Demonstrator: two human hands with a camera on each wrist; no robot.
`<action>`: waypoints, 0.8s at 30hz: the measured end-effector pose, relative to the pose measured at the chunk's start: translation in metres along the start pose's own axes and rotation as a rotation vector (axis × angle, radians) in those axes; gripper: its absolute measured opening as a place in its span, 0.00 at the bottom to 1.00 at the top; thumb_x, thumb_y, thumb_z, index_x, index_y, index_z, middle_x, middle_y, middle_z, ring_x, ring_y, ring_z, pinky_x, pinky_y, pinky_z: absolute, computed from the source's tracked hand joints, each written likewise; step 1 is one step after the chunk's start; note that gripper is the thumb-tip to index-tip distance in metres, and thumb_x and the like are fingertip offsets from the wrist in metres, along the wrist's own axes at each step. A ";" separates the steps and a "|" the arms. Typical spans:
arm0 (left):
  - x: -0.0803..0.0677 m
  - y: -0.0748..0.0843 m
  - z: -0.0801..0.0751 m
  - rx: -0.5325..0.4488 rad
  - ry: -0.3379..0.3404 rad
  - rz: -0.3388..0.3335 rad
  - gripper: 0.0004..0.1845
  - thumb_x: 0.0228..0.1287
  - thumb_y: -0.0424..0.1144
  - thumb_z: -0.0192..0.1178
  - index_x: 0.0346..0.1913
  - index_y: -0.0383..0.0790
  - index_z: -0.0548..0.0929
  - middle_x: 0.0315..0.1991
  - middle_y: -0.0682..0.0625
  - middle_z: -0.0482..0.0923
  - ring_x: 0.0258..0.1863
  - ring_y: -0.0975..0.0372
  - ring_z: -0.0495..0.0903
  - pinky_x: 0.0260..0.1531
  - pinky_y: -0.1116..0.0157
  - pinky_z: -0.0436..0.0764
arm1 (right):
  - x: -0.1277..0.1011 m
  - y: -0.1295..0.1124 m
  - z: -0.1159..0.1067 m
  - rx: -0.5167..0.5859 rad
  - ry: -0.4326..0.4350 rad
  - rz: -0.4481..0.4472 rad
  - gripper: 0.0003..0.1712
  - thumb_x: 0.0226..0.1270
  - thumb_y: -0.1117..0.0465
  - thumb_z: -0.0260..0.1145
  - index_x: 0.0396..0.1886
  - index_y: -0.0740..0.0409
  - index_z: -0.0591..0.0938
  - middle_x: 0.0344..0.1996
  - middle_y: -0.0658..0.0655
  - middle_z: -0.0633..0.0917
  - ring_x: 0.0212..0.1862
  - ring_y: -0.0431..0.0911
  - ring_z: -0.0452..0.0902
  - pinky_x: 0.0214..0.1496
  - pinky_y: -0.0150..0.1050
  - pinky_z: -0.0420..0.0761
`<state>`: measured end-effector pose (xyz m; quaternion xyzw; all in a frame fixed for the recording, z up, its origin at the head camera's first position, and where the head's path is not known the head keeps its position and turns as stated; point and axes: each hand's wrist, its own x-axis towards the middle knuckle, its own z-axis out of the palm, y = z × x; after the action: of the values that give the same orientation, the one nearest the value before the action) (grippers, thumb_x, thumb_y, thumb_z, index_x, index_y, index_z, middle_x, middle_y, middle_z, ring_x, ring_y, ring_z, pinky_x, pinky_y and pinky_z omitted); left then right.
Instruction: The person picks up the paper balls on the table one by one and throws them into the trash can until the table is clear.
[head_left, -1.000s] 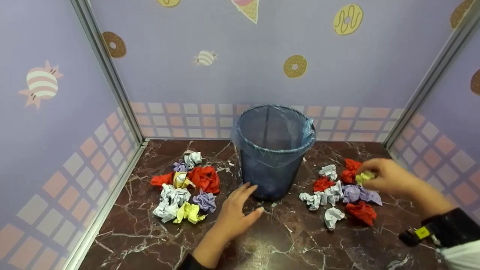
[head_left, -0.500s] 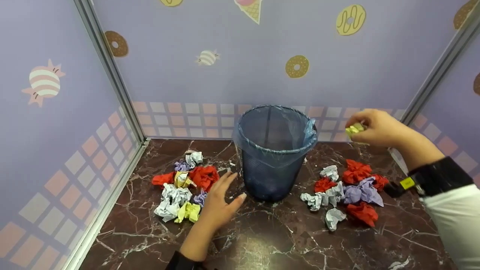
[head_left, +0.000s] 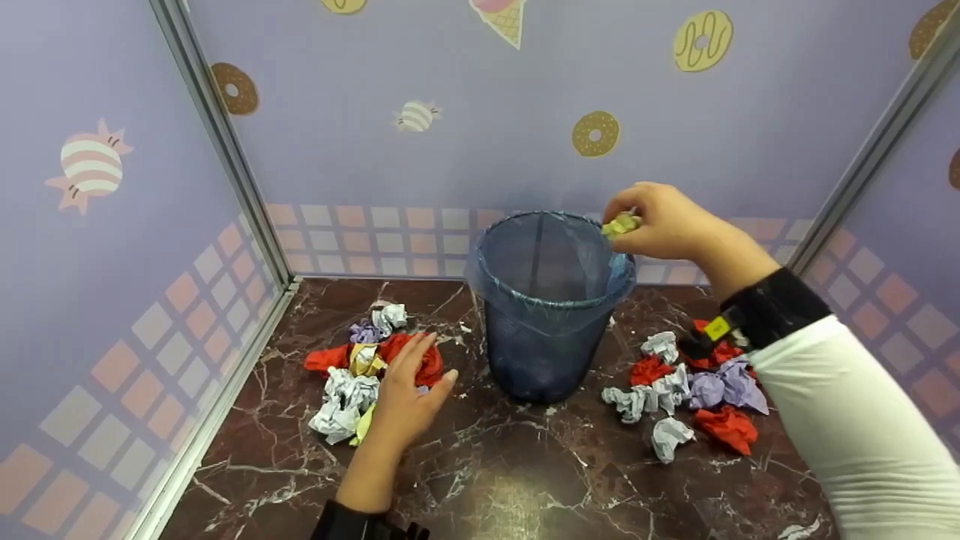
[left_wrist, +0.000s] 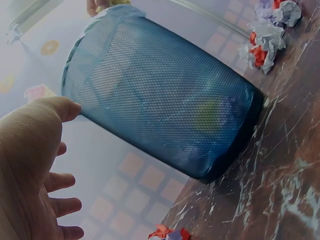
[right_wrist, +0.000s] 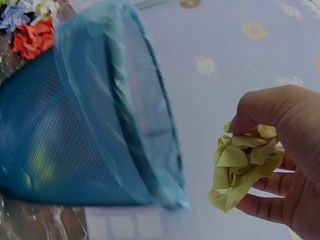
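Observation:
A crumpled yellow paper ball (right_wrist: pixel 245 162) is pinched between the thumb and fingers of my right hand (head_left: pixel 664 225), at the right side of the bin's rim in the head view. The mesh trash bin (head_left: pixel 544 352) stands upright, lined with a clear bluish bag (right_wrist: pixel 90 75) folded over its rim. Through the mesh, a yellowish patch shows low inside in the left wrist view. My left hand (head_left: pixel 409 397) is over the right edge of the left paper pile, fingers spread and holding nothing; it hides part of a red paper ball (head_left: pixel 427 360) and a yellow one (head_left: pixel 364 426).
On the left lies a pile of crumpled white (head_left: pixel 337 412), red, purple and yellow paper. To the right is another pile with white (head_left: pixel 670 439), red (head_left: pixel 727 429) and purple (head_left: pixel 720 386) paper, partly behind my right sleeve. Patterned panels (head_left: pixel 450 165) enclose the marble-look table (head_left: pixel 517 480).
My right hand has lifted the yellow paper ball from the right pile and carried it up and leftward to the bin's rim. My left hand has shifted left, from beside the bin to the left pile.

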<state>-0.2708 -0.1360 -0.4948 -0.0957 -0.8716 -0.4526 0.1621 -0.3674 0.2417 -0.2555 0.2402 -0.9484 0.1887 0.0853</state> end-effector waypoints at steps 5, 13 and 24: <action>0.000 -0.001 -0.002 -0.011 0.011 -0.011 0.37 0.63 0.52 0.69 0.75 0.55 0.72 0.79 0.49 0.65 0.79 0.48 0.62 0.76 0.40 0.63 | 0.019 -0.022 0.016 0.005 -0.047 -0.066 0.16 0.52 0.62 0.72 0.44 0.53 0.89 0.43 0.58 0.84 0.42 0.49 0.75 0.41 0.41 0.76; 0.001 0.001 -0.001 -0.006 0.000 -0.028 0.37 0.63 0.54 0.69 0.75 0.57 0.72 0.79 0.52 0.64 0.79 0.49 0.62 0.76 0.39 0.63 | 0.033 -0.051 0.021 0.013 -0.124 -0.112 0.18 0.56 0.61 0.70 0.49 0.53 0.88 0.49 0.57 0.84 0.45 0.51 0.74 0.46 0.46 0.76; 0.000 0.003 -0.003 -0.002 -0.017 -0.048 0.36 0.64 0.55 0.68 0.75 0.58 0.71 0.79 0.53 0.63 0.79 0.49 0.62 0.76 0.38 0.62 | 0.035 -0.055 0.026 0.021 -0.129 -0.128 0.20 0.58 0.60 0.70 0.52 0.53 0.87 0.50 0.58 0.84 0.46 0.53 0.74 0.49 0.49 0.76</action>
<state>-0.2690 -0.1367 -0.4914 -0.0788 -0.8747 -0.4562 0.1435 -0.3723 0.1716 -0.2530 0.3129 -0.9325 0.1770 0.0336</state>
